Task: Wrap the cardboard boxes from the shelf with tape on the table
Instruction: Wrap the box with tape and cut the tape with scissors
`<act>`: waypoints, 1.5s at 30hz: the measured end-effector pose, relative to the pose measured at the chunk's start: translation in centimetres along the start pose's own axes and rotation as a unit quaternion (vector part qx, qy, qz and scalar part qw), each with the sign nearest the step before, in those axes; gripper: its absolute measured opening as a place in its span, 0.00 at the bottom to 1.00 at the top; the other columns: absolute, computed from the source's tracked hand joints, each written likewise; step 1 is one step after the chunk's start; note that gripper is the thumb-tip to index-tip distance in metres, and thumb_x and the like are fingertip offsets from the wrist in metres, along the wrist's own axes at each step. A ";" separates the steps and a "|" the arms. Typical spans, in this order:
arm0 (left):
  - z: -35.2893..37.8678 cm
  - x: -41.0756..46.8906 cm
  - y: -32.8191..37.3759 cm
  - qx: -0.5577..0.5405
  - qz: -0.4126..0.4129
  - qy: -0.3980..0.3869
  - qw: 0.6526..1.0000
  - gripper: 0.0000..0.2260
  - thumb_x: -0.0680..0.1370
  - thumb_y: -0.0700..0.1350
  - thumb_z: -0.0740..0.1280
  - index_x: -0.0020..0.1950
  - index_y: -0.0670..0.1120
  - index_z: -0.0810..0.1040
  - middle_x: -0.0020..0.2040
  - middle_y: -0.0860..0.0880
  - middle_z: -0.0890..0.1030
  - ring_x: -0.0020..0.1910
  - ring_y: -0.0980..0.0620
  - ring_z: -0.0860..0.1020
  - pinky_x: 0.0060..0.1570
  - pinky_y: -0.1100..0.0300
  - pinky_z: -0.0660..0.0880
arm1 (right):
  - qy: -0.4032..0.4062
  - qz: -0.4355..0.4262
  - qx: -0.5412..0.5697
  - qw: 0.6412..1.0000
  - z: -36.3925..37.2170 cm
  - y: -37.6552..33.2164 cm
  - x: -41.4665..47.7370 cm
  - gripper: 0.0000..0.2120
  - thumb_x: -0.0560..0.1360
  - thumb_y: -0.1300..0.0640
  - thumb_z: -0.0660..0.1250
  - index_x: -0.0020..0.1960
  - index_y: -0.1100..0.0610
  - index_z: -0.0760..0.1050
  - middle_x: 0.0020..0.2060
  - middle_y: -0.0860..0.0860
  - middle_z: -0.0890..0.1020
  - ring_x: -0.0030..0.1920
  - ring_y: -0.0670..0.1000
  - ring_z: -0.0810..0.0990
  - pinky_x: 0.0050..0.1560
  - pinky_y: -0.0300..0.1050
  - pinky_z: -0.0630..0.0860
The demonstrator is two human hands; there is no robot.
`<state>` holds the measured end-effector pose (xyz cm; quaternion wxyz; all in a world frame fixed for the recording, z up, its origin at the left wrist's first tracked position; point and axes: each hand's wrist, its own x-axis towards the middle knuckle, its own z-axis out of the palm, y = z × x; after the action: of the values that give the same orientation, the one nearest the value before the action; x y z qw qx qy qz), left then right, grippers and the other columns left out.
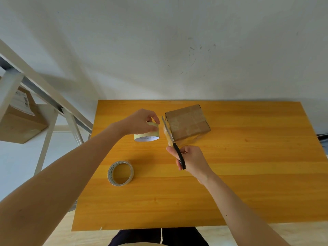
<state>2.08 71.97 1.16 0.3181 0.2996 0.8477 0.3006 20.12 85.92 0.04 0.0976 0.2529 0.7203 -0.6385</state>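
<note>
The cardboard box [188, 122] sits on the table [248, 174] just right of the frame's centre, and glossy bands already cross its top and front face, so a good share of the wrapping on this one looks done. A clear strip of tape [168, 141] runs off the box's lower left corner toward the tape roll [147, 136], which hovers just left of the box. The left hand [140, 122] has it from above, its grip curled round the roll's top edge. Here come the scissors [178, 153]: the right hand [193, 160], below the box in the frame, has its grip closed round the black handles, thumb along the top, and the blade lies across the stretched strip. Whether the blades are parted is hard to tell from this angle. This reads as the cut that frees the box from the roll. After it, the loose end would need smoothing down. A spare roll [110, 172] lies flat toward the lower left of the table, untouched. At the far left of the frame, a second box [19, 121] waits on the shelf [35, 86], so there is more wrapping to come.
</note>
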 end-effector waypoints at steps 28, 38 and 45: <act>4.3 -1.3 -7.7 0.157 -0.056 0.175 0.970 0.11 0.77 0.47 0.66 0.59 0.51 0.70 0.48 0.53 0.78 0.38 0.45 0.75 0.32 0.58 0.69 | -0.014 -0.007 -0.513 0.859 -0.3 7.1 0.7 0.32 0.70 0.28 0.59 0.55 0.56 0.66 0.41 0.46 0.78 0.42 0.51 0.79 0.50 0.47 0.71; 7.8 -1.8 -10.0 0.271 0.011 0.197 0.942 0.04 0.75 0.41 0.70 0.47 0.46 0.83 0.44 0.49 0.82 0.38 0.43 0.81 0.28 0.61 0.65 | 0.030 -0.085 -0.611 0.787 0.9 11.9 2.5 0.24 0.72 0.42 0.66 0.59 0.59 0.70 0.50 0.52 0.78 0.50 0.54 0.78 0.50 0.47 0.71; 8.4 -2.1 -9.4 0.313 0.018 0.155 0.937 0.04 0.70 0.42 0.76 0.43 0.46 0.83 0.39 0.49 0.82 0.33 0.46 0.80 0.26 0.64 0.62 | 0.066 -0.137 -0.627 0.764 1.4 13.0 3.0 0.27 0.50 0.51 0.84 0.43 0.60 0.79 0.34 0.52 0.80 0.34 0.51 0.81 0.28 0.42 0.76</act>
<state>6.45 67.18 -9.81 0.0678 0.3491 0.9321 0.0685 23.65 86.05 -12.95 0.0975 0.0756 0.9918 -0.0333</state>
